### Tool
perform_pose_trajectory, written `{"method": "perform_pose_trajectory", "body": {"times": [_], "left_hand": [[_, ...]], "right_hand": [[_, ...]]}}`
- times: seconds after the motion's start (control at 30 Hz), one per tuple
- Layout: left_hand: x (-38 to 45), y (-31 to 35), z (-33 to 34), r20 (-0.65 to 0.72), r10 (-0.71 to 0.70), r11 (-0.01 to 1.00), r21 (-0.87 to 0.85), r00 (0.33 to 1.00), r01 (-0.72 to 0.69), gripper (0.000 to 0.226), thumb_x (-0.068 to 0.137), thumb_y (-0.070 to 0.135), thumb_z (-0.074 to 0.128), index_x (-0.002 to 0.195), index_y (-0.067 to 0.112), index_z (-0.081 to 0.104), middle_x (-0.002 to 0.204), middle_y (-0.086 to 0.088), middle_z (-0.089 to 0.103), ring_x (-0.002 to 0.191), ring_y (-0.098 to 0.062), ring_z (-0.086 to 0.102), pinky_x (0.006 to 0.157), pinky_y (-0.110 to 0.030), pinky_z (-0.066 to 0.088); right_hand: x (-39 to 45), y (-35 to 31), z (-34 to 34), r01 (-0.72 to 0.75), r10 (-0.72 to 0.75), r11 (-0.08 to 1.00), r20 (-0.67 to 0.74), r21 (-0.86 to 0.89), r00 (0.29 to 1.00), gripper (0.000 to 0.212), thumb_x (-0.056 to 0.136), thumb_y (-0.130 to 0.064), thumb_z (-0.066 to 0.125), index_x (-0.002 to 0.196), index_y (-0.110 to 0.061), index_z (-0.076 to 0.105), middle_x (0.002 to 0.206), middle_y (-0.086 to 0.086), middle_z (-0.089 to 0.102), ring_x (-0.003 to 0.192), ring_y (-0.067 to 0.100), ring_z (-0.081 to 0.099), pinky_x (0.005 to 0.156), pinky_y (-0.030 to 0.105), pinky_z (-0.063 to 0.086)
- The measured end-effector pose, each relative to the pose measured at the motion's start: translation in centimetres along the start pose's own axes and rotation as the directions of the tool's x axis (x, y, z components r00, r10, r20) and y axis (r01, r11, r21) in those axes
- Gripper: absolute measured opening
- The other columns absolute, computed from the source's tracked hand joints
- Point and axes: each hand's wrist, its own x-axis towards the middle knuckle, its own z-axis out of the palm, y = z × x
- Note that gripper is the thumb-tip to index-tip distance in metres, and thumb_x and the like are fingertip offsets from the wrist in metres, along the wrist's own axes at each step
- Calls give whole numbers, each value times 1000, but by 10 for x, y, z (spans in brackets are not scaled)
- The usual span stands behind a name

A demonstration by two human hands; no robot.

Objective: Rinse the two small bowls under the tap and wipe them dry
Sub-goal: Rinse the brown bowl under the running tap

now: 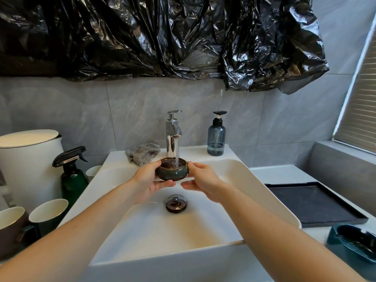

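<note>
— What fills the top of the view?

— Crumpled black plastic sheeting (162,35), hung over the grey tiled wall (81,110). Below it sits a white rectangular basin (154,231) with a dark round drain stopper (176,203) in its floor.

— And on either side of the basin?

— On the left a white lidded bin (28,159), a dark green spray bottle (72,176) and two mugs with pale insides (47,212). On the right a black tray (313,202) lies on the white worktop (274,174), and at the lower right edge stands a teal dish (354,243) — whether it is the second bowl cannot be told.

— What stands on the back ledge?

— A chrome tap (173,135) with water running, a blue-grey pump bottle (216,137) to its right, and a crumpled patterned cloth (143,152) to its left.

— Where is the bowl?

— The small dark glazed bowl (172,173) is held upright above the basin, directly under the stream, which falls into it.

— How do the hands have it?

— The left hand (150,180) cups it, thumb on the rim and fingers curled beneath. The right hand (203,180) touches the opposite rim with its thumb; its fingers reach out below the bowl, loosely spread.
</note>
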Motion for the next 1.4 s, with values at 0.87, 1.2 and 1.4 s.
{"method": "perform_pose_trajectory", "body": {"times": [0.87, 1.2, 1.4], "left_hand": [[-11, 3, 2, 206, 583, 321, 830, 786, -456, 50, 109, 32, 44, 158, 39, 32, 144, -1, 56, 127, -24, 55, 104, -44, 53], [-17, 3, 6, 285, 580, 222, 846, 763, -485, 53, 109, 32, 43, 159, 43, 28, 152, 0, 49, 138, -23, 46, 115, -46, 42], [-12, 4, 10, 60, 482, 700, 574, 874, -425, 37, 111, 21, 41, 145, 32, 50, 133, -6, 62, 105, -24, 70, 69, -45, 67]], "right_hand": [[-1, 2, -6, 123, -158, 955, -115, -270, 981, 37, 111, -27, 43, 144, -22, 61, 127, 1, 72, 119, 19, 62, 98, 30, 47], [0, 5, -4, 210, -256, 930, -123, -302, 959, 38, 109, -23, 49, 147, -27, 54, 118, 1, 73, 103, 15, 71, 92, 36, 61], [-3, 0, -2, 220, -240, 955, -83, -197, 967, 38, 110, -24, 47, 147, -27, 55, 118, 5, 76, 97, 19, 76, 79, 30, 63]]}}
